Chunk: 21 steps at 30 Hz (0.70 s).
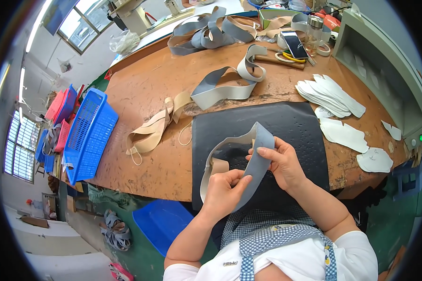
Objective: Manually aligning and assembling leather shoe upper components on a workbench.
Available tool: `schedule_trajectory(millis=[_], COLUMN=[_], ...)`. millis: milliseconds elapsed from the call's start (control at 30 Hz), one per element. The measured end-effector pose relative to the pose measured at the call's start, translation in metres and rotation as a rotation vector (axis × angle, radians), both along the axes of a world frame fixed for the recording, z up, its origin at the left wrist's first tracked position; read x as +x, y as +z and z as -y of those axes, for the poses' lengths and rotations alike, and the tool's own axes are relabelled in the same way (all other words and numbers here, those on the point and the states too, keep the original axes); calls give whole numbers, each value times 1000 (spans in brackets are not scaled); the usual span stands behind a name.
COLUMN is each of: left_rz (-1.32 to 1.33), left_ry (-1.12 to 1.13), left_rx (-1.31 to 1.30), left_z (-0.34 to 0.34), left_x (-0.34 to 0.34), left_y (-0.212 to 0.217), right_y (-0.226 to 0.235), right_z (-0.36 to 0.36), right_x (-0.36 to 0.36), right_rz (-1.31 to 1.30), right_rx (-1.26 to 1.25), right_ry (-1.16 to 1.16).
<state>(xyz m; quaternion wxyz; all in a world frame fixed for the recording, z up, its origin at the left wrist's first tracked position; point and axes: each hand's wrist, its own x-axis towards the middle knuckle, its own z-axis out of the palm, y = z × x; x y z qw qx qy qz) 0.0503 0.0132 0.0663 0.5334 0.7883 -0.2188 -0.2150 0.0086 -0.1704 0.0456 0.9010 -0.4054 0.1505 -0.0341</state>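
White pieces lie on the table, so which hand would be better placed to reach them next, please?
Probably the right hand: it is nearer the white pieces, while the left hand sits farther left; both hold the grey strap.

Strap (255,174): matt, cloth-like. Mat (301,126): dull, rubbery, pitted. Table (150,84): scuffed wood. Basket (90,138): smooth plastic. Jar (312,38): glossy, clear; metallic lid (315,20).

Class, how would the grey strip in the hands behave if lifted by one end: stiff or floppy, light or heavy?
The grey strip is probably floppy, since it bends into a loop held by the left hand and right hand. It seems light, as its edge looks thin.
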Motion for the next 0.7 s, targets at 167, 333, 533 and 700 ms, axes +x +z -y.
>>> schedule_trajectory(millis=[167,333,533,700], left_rz=[-26,145,1073,1077], left_ry=[-27,3,190,84], left_rx=[81,170,190,287], left_z=[-1,-6,-18,-7], left_x=[3,-5,-3,11], left_y=[0,4,31,9], right_y=[1,1,41,32], right_z=[-5,20,58,26], right_x=[4,27,68,29], right_rz=[-20,29,225,326], right_rx=[-46,-66,45,-1525], right_ry=[-32,-95,134,-229])
